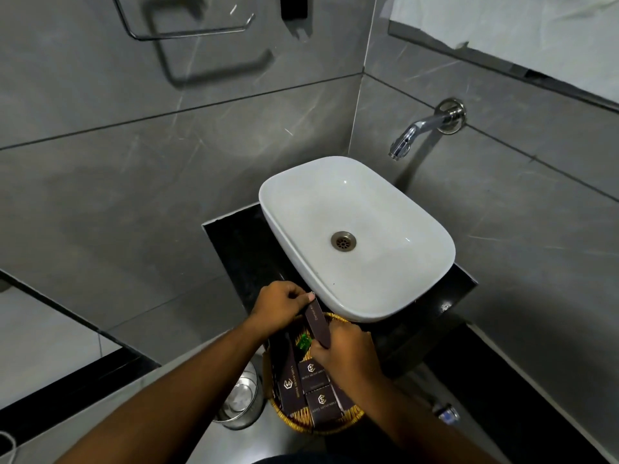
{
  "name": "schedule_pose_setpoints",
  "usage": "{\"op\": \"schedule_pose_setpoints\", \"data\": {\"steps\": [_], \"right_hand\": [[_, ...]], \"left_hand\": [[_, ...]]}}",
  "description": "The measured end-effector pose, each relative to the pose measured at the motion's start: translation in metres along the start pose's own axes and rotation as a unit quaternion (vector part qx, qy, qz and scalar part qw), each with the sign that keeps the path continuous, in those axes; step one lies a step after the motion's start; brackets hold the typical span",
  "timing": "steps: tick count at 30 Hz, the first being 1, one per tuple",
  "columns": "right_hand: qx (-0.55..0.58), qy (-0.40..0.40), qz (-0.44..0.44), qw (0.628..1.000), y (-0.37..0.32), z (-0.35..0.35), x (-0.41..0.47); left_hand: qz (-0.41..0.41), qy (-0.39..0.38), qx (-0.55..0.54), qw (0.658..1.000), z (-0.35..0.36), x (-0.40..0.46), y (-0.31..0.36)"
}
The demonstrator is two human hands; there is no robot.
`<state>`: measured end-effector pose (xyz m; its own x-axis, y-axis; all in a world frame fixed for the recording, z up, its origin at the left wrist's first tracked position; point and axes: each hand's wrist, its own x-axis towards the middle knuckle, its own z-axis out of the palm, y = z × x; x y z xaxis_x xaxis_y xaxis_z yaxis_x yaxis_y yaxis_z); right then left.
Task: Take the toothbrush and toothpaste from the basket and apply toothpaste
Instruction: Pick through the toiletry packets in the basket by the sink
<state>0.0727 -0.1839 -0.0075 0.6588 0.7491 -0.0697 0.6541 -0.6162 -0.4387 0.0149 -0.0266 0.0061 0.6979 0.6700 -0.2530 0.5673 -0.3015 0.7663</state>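
- Grey tiled corner, white sink (395, 262) on black counter (234, 242).
- Wicker basket (338, 425) packed with dark boxes (326, 405).
- Left hand (279, 306) and right hand (345, 351) both closed around long dark box (318, 324) above basket.

A white rectangular basin (355, 236) sits on a black counter (231, 242) at centre frame, its metal drain (343, 241) in the middle. A chrome tap (423, 128) juts from the grey tiled wall at upper right. A towel ring (187, 18) hangs upper left; a steel bin (239, 401) stands on the floor at lower centre
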Motion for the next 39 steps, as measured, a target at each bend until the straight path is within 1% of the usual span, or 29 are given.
{"op": "schedule_pose_setpoints", "data": {"steps": [5, 9, 11, 13, 15, 18, 20, 22, 23, 24, 26, 27, 28, 32, 34, 36, 39], "right_hand": [[0.046, 0.024, -0.022, 0.998, -0.006, -0.013, -0.002], [0.043, 0.06, -0.058, 0.996, -0.007, -0.021, -0.002], [0.041, 0.073, -0.073, 0.994, -0.008, -0.025, -0.001], [0.049, 0.087, -0.083, 0.992, -0.009, -0.029, -0.001], [0.066, 0.096, -0.084, 0.99, -0.01, -0.032, 0.0], [0.095, 0.103, -0.07, 0.988, -0.012, -0.038, 0.004], [0.112, 0.088, -0.069, 0.987, -0.014, -0.042, 0.007], [0.14, 0.051, -0.068, 0.987, -0.016, -0.048, 0.01], [0.174, 0.038, -0.066, 0.982, -0.016, -0.052, 0.011], [0.222, 0.038, -0.055, 0.973, -0.017, -0.059, 0.013], [0.321, 0.073, -0.006, 0.944, -0.021, -0.075, 0.02], [0.35, 0.088, 0.016, 0.932, -0.023, -0.084, 0.025], [0.358, 0.09, 0.028, 0.929, -0.027, -0.093, 0.031], [0.336, 0.017, -0.009, 0.942, -0.038, -0.116, 0.041], [0.35, -0.015, -0.023, 0.936, -0.037, -0.119, 0.042], [0.381, -0.042, -0.014, 0.924, -0.032, -0.122, 0.044], [0.481, -0.07, 0.025, 0.874, -0.023, -0.124, 0.046]], "left_hand": [[-0.048, -0.019, -0.113, 0.992, -0.016, -0.001, 0.019], [-0.053, -0.025, -0.208, 0.976, -0.029, -0.007, 0.033], [-0.069, -0.012, -0.262, 0.963, -0.034, -0.01, 0.039], [-0.096, 0.003, -0.328, 0.94, -0.038, -0.014, 0.045], [-0.091, -0.005, -0.356, 0.93, -0.039, -0.022, 0.048], [-0.045, -0.05, -0.317, 0.946, -0.033, -0.037, 0.044], [-0.016, -0.065, -0.292, 0.954, -0.027, -0.044, 0.043], [-0.007, -0.053, -0.297, 0.953, -0.024, -0.047, 0.044], [0.004, -0.044, -0.291, 0.956, -0.024, -0.048, 0.044], [0.017, -0.036, -0.281, 0.959, -0.025, -0.047, 0.043], [0.048, -0.025, -0.247, 0.968, -0.029, -0.047, 0.042], [0.066, -0.027, -0.223, 0.972, -0.03, -0.048, 0.042], [0.083, -0.029, -0.198, 0.976, -0.03, -0.048, 0.042], [0.15, -0.032, -0.135, 0.979, -0.025, -0.052, 0.045], [0.164, -0.03, -0.122, 0.978, -0.022, -0.054, 0.044], [0.168, -0.026, -0.127, 0.977, -0.02, -0.056, 0.042], [0.132, -0.047, -0.186, 0.973, -0.02, -0.059, 0.038]]}}
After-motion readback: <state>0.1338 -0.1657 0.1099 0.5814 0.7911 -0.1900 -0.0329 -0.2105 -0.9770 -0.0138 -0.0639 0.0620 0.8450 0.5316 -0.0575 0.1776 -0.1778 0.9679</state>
